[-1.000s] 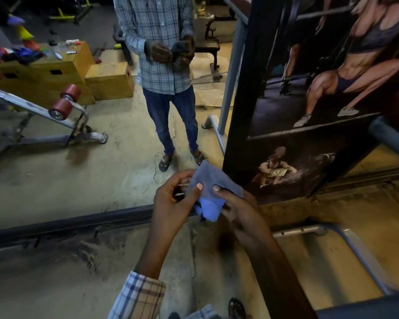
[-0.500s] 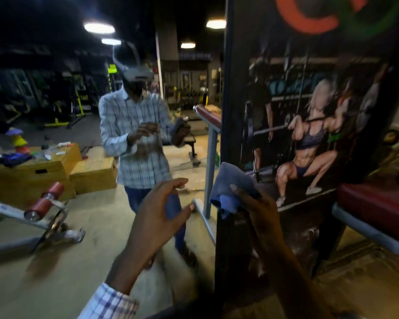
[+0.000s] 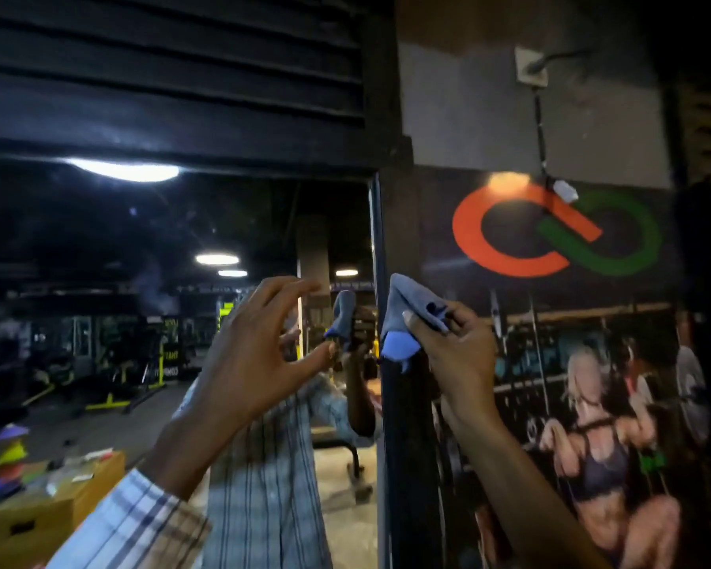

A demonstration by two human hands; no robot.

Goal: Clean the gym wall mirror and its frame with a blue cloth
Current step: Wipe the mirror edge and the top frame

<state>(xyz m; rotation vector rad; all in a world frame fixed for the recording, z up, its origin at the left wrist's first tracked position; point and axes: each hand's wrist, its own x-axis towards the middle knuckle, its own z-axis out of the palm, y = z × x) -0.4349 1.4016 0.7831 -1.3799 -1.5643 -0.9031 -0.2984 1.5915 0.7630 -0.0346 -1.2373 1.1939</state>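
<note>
Right hand (image 3: pixel 460 355) pinches a bunched soft blue cloth (image 3: pixel 403 322) against the dark frame (image 3: pixel 403 445); left hand (image 3: pixel 255 355) spread, released.

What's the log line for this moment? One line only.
right hand: holds blue cloth at mirror frame | left hand: open, holds nothing

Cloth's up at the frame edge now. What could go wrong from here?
The right hand holds the blue cloth bunched in a fingertip grip, so it could slip or wipe only a narrow strip of the black frame. The left hand hovers open before the mirror; a touch could smudge the glass.
</note>
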